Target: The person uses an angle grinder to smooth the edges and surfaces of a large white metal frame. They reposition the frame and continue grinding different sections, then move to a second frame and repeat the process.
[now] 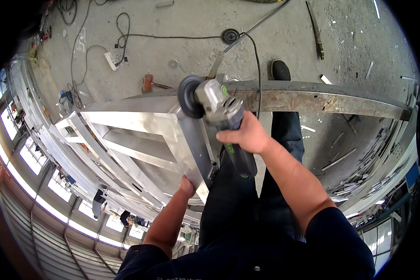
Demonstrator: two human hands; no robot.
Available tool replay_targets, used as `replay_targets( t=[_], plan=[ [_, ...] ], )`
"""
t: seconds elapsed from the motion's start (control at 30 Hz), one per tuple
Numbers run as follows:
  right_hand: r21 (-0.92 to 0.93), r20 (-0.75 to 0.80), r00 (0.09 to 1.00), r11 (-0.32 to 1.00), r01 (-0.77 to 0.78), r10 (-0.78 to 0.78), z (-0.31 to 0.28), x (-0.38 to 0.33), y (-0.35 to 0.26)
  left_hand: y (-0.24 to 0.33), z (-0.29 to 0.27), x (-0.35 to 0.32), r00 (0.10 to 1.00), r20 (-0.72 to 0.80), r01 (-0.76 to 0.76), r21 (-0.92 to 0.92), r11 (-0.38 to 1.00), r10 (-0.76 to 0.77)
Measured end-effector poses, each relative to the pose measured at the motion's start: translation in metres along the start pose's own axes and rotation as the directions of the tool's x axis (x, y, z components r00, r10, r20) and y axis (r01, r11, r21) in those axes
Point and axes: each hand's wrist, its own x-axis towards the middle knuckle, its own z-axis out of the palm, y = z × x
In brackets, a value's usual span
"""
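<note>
Workshop; concrete floor (pixel 289 39) scattered with offcuts, cables; windows (pixel 33 161) left. Right hand (pixel 251 135) grips angle grinder (pixel 218 100) by metal frame (pixel 175 135) corner; left hand (pixel 187 187) clasps frame's near edge.

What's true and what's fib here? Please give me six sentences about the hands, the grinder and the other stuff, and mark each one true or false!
1. The right hand holds a grinder. True.
2. The left hand is touching nothing. False: it touches the silver metal frame.
3. The grinder's wheel is bright yellow. False: it is dark.
4. A hammer with an orange-red head lies on the floor. True.
5. Both hands wear gloves. False: they are bare.
6. A dark shoe shows beyond the long beam. True.
</note>
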Motion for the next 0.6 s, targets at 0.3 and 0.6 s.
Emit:
replay_targets(
  t=[0.3, 0.6],
  plan=[
    [-0.097, 0.02, 0.999, 0.995, -0.035, 0.037, -0.012, 0.003, -0.024, -0.02, -0.029, 0.019, 0.999, 0.039, 0.009, -0.003, 1.0, -0.009],
    [-0.255, 0.089, 0.958, 0.936, -0.242, 0.272, -0.036, 0.015, -0.101, -0.029, -0.031, 0.021, 1.0, 0.001, 0.03, -0.054, 0.998, -0.03]
  ],
)
